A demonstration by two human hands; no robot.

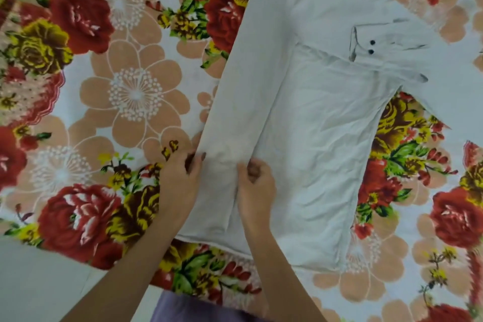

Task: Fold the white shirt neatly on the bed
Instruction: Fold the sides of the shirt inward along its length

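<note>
Fingers (183, 163) of the left hand (180, 180) were curled with the thumb pressed on top, pinching the left edge of a folded strip of the white shirt (313, 125). Just beside it, the right hand (256, 185) had its fingers bent tightly inward, gripping the strip's right edge where it lay over the shirt's body. The shirt was spread flat on the flowered bedspread (104, 86), one long side panel turned in over the middle. A sleeve lay folded across the upper part, its cuff (379, 34) showing two dark buttons (372, 42). Both hands held the cloth near the shirt's lower end.
</note>
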